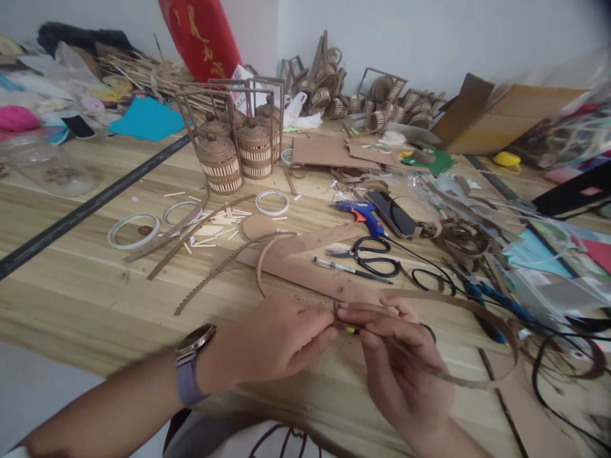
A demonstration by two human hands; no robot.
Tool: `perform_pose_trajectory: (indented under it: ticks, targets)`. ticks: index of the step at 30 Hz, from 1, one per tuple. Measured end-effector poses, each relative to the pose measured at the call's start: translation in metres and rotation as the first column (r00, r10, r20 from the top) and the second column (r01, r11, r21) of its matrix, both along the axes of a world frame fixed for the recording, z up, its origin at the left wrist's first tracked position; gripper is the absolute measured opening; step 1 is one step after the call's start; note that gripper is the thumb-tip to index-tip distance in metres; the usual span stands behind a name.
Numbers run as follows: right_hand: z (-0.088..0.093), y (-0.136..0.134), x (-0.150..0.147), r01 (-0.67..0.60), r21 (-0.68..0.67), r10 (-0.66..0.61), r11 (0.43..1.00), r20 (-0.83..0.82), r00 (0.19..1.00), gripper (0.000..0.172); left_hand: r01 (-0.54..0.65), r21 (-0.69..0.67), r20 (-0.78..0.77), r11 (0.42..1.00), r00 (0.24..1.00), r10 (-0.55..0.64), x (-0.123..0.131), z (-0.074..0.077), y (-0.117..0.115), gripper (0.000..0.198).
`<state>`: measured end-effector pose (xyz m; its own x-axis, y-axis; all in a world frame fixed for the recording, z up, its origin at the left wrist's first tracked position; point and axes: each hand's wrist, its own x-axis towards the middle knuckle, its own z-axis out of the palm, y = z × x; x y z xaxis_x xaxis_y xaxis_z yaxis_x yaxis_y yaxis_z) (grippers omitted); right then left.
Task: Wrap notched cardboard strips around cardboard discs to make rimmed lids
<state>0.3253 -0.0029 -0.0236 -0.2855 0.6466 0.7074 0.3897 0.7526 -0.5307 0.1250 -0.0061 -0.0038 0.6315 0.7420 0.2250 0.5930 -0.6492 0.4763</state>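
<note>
My left hand (274, 340), with a watch (191, 366) on the wrist, pinches one end of a thin brown cardboard strip (458, 380) near the table's front edge. My right hand (398, 362) meets it fingertip to fingertip and pinches the same strip, which loops away to the right and curves back. A small dark and yellow piece shows between the fingertips; I cannot make it out. Just beyond the hands lie longer cardboard strips (296, 270) and a cardboard disc (258, 226).
Black scissors (372, 256), a pen (351, 270), a blue glue gun (360, 213) and a phone (396, 215) lie past the hands. Woven cardboard baskets (238, 156) stand at the back. White rings (132, 230) lie left. Cables and paper clutter crowd the right side.
</note>
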Motion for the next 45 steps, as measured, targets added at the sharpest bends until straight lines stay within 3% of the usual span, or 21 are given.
perform_pose_trajectory:
  ticks: [5,13,21,29,37,45]
  targets:
    - [-0.001,0.0,-0.001,-0.015,-0.033,0.014,0.999,-0.03,0.999,0.017,0.05,0.06,0.027,0.997,0.998,-0.052,-0.002,-0.003,0.002,0.038]
    - [-0.006,-0.001,0.0,-0.04,-0.023,0.04,0.999,-0.023,0.999,0.022,-0.027,0.019,0.168,0.999,0.986,0.023,0.005,-0.002,0.003,0.032]
    - [-0.003,0.003,-0.001,-0.017,0.066,0.009,0.998,0.12,0.993,0.019,-0.096,-0.019,0.134,0.995,0.986,0.097,0.006,-0.001,-0.001,0.034]
    - [-0.01,-0.002,-0.005,-0.035,-0.118,0.024,0.992,-0.095,0.995,0.03,-0.016,-0.003,0.145,1.0,0.989,0.017,0.004,0.001,-0.001,0.028]
    - [-0.007,-0.004,-0.005,-0.104,-0.289,0.036,0.952,-0.234,0.971,0.024,0.049,-0.055,0.148,0.997,0.988,-0.041,0.0,-0.004,0.001,0.028]
    - [-0.005,-0.004,-0.004,-0.041,-0.177,0.014,0.983,-0.153,0.988,0.026,0.034,0.023,0.081,0.999,0.996,-0.036,0.004,0.001,-0.001,0.036]
